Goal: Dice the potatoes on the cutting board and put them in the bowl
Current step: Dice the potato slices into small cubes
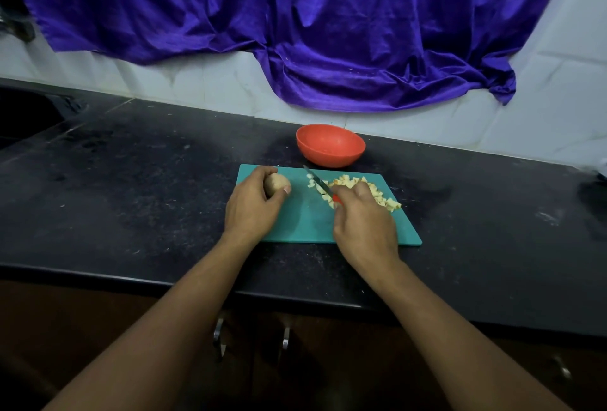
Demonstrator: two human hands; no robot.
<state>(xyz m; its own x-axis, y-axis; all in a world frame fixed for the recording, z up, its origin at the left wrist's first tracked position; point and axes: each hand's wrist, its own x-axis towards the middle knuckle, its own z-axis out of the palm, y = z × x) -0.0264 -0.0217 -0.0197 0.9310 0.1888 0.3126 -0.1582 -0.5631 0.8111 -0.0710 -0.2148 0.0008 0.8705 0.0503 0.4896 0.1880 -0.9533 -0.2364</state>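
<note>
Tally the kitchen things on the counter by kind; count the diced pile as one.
whole potato: 1
diced potato pile: 1
knife: 1
cutting board: 1
bowl: 1
Total: 5

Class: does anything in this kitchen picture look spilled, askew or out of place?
Nothing spilled: the diced potato lies on the cutting board. Only the purple cloth draped across the tiled wall looks odd.

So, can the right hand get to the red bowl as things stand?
Probably yes: the bowl stands behind the cutting board, only diced potato lies between, but the right hand holds the knife.
</note>
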